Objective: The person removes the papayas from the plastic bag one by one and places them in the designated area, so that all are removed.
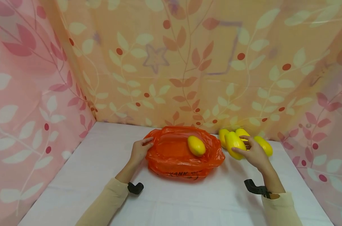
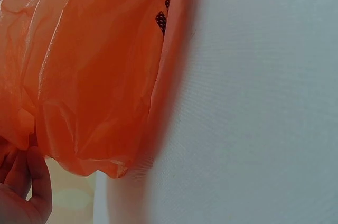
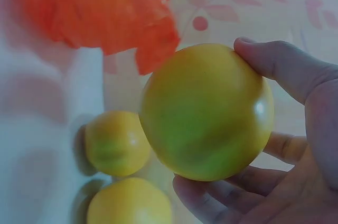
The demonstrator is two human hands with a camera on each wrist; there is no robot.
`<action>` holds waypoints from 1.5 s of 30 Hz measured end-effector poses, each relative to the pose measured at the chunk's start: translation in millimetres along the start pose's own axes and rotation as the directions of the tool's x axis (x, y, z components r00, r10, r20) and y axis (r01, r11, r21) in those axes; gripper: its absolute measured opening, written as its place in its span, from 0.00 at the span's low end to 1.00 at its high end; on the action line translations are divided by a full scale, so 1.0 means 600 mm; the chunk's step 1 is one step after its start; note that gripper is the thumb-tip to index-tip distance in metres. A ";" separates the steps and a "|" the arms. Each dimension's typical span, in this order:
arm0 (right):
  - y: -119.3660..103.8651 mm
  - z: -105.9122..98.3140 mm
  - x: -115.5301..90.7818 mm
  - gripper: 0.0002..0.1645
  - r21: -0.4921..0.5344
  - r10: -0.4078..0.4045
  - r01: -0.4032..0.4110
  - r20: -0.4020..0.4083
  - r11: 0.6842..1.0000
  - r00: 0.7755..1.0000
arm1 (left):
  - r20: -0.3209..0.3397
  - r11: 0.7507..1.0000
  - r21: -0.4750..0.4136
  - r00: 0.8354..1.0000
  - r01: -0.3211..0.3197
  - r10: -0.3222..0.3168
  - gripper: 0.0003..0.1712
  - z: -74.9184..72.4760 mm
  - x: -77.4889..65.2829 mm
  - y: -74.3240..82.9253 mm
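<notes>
An orange plastic bag (image 1: 166,149) lies with its mouth spread wide, and one yellow mango (image 1: 196,146) sits inside toward its right. At the bag's left rim, my left hand (image 1: 139,152) pinches the thin plastic between thumb and fingers, as the bag's edge (image 2: 24,129) in the left wrist view shows. To the right of the bag, my right hand (image 1: 256,154) grips another mango (image 3: 206,113), thumb on one side and fingers curled on the other. This mango is raised off the table, in front of several more mangoes (image 1: 263,145).
The white-covered table (image 1: 199,201) runs back to a floral curtain (image 1: 173,78). Pink floral cloth (image 1: 27,103) walls the left side and similar cloth (image 1: 323,131) the right. Black lettering marks the bag's front. Each wrist wears a black mount (image 1: 255,187).
</notes>
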State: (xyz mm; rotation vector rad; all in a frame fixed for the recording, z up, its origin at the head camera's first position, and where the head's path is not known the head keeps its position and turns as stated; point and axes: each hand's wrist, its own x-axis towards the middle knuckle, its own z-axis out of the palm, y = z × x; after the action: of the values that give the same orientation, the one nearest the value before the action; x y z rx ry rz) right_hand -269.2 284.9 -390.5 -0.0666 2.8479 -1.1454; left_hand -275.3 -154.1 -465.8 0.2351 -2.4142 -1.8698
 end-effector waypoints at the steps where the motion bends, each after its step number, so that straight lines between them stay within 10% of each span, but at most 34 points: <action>1: 0.004 0.002 0.000 0.54 -0.002 0.005 -0.005 0.000 1.000 1.000 | 0.000 1.000 -0.001 1.000 -0.001 0.001 0.21 0.000 0.000 0.000; 45: 0.078 0.052 -0.004 0.53 -0.138 0.097 -0.091 0.039 0.986 0.994 | 0.013 0.999 -0.033 0.999 0.035 -0.035 0.21 0.004 0.004 0.001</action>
State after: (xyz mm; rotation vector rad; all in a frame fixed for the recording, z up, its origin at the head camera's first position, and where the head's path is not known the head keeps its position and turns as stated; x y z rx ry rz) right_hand -264.8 297.2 -445.4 0.0338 2.8512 -0.9194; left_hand -278.1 -151.7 -465.7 0.2659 -2.4000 -1.9304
